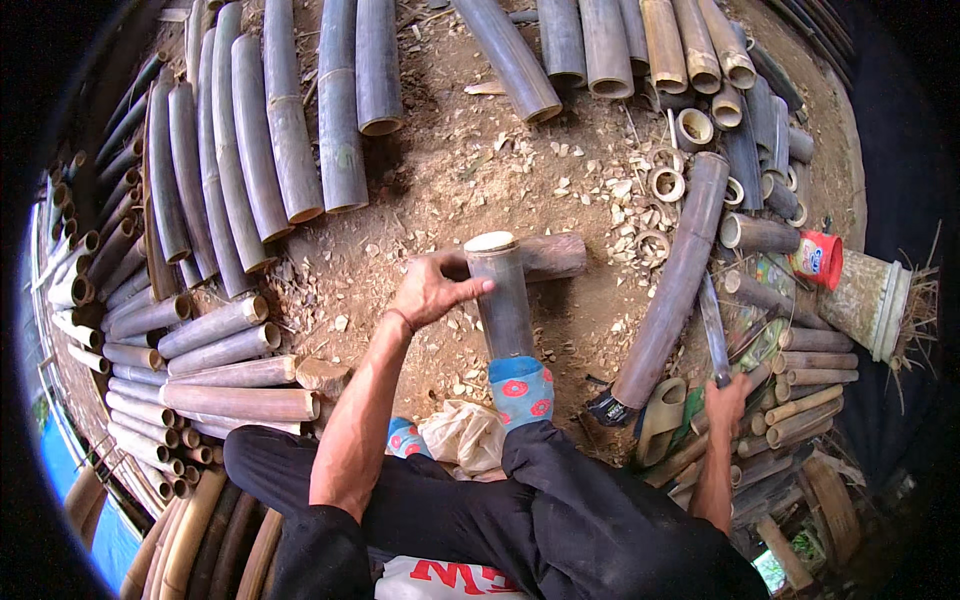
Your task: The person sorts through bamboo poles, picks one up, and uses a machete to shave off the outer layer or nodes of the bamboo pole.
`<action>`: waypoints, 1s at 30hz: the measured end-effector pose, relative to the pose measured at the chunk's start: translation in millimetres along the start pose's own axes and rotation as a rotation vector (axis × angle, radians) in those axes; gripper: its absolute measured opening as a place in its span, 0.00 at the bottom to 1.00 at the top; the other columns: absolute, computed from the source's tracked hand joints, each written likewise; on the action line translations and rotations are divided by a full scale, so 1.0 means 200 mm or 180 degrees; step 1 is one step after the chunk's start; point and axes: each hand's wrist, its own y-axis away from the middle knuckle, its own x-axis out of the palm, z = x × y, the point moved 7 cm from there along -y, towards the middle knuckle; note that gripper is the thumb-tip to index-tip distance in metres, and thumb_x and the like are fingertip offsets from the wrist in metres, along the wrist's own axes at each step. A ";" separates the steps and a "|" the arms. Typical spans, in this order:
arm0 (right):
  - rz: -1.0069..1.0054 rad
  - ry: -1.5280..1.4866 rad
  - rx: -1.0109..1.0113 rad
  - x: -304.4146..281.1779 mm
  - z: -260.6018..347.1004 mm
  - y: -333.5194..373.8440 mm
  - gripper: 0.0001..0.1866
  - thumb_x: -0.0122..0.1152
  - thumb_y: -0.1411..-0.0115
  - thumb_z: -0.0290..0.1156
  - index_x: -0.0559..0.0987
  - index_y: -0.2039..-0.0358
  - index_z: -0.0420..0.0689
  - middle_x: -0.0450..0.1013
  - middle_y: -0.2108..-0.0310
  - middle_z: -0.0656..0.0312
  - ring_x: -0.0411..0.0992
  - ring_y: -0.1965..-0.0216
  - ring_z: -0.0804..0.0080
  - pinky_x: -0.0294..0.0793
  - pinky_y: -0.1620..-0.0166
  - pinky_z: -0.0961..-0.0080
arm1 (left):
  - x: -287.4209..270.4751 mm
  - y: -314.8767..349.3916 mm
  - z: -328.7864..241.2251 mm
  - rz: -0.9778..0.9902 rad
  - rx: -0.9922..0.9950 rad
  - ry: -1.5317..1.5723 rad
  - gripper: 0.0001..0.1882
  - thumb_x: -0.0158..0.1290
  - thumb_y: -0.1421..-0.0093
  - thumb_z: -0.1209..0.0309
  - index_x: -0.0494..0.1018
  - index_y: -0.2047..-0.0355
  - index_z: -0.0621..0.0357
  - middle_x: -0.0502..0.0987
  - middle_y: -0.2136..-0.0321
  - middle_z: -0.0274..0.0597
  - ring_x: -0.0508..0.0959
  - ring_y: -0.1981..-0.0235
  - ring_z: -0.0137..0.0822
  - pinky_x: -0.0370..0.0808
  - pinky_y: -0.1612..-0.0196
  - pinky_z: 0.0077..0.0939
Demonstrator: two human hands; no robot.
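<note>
In front of me a short grey-brown bamboo tube [503, 310] leans against a dark round piece of wood or bamboo [556, 257] lying crosswise on the ground. Its pale cut end faces up. My left hand [432, 288] is closed on the tube near that upper end, thumb along the side and fingers partly hidden behind. The tube's lower end meets my foot in a blue patterned sock [522, 388]. Off to the right, my right hand [727, 400] is wrapped round the handle of a machete [713, 325], its long blade pointing up and away beside a long bamboo pole [676, 280].
Long bamboo poles [250, 140] lie at the far left, with stacked shorter lengths [235, 372] nearer. More tubes [606, 50] and cut rings [667, 184] lie far right. A red packet [818, 258], a pale bucket [865, 300] and a sandal [660, 420] are right. Chips litter the dirt.
</note>
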 end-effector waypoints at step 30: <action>0.1490 0.0406 -0.4027 -0.75 1.74 0.02 0.25 0.52 0.40 0.53 0.79 0.73 0.41 0.74 0.78 0.49 0.73 0.72 0.48 0.71 0.66 0.56 | -0.05 -0.16 -0.13 0.0002 -0.0625 -0.0988 0.39 0.61 0.56 0.37 0.80 0.66 0.66 0.80 0.78 0.48 0.80 0.74 0.36 0.75 0.66 0.33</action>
